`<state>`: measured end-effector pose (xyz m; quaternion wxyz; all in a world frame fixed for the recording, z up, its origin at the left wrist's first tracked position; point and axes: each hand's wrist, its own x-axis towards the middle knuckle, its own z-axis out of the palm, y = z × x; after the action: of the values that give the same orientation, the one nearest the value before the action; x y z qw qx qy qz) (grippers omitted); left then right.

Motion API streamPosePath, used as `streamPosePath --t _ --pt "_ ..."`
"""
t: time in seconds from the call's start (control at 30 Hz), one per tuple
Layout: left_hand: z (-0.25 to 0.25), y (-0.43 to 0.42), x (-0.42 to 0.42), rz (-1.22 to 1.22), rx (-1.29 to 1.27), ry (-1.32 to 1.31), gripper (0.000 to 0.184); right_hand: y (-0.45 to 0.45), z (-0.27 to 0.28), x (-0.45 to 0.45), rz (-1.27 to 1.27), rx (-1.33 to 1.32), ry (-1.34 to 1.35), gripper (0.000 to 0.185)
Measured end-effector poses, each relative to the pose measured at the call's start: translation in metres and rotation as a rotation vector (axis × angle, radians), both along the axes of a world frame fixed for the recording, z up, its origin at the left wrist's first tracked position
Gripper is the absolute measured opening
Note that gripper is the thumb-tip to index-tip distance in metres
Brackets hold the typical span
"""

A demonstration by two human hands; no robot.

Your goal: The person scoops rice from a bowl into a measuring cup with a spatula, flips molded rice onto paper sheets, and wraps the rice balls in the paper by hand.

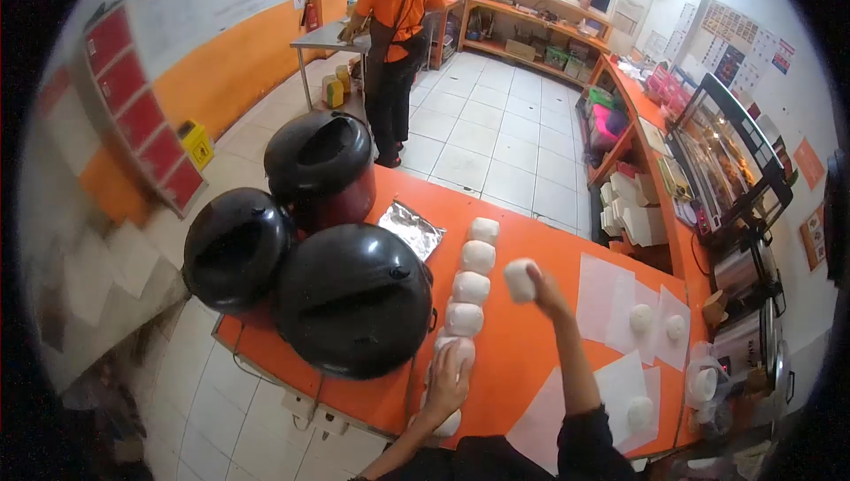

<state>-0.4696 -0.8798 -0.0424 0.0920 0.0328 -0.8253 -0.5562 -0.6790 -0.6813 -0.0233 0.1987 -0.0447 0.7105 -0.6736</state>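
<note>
A row of round, white, wrapped-looking pieces runs down the orange table. My left hand rests on the near part of this row, its fingers over one white piece. Raised above the table to the right of the row, my right hand holds another white piece between thumb and fingers. White paper sheets lie at the right, some with a small white round piece on them. What the white pieces are made of is too small to tell.
Three large black-lidded pots stand left of the row, beside a foil sheet. A co-worker in orange stands at a metal table beyond. Plastic-wrapped containers and a glass display case are at the right.
</note>
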Motion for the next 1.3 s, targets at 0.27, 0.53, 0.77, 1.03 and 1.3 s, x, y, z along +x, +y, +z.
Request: streamPosePath --t 0.27,0.53,0.77,1.03,1.3 --pt "-0.044 -0.008 0.009 0.032 0.065 -0.142 0.060 -0.057 -0.039 -0.172 0.161 0.549 0.403 0.056" --pt "-0.064 -0.001 0.012 0.010 0.021 -0.199 0.067 -0.080 -0.080 -0.179 0.060 0.951 0.747 0.045" --pt "-0.041 -0.013 0.013 -0.085 0.037 -0.301 0.068 -0.087 -0.088 -0.169 -0.221 0.742 0.538 0.046" --pt "-0.050 -0.011 0.019 -0.030 -0.025 -0.210 0.068 -0.086 -0.100 -0.177 -0.116 0.973 0.749 0.040" --pt "0.008 -0.001 0.038 -0.096 -0.268 0.278 0.040 -0.018 -0.070 -0.051 -0.299 0.560 0.767 0.027"
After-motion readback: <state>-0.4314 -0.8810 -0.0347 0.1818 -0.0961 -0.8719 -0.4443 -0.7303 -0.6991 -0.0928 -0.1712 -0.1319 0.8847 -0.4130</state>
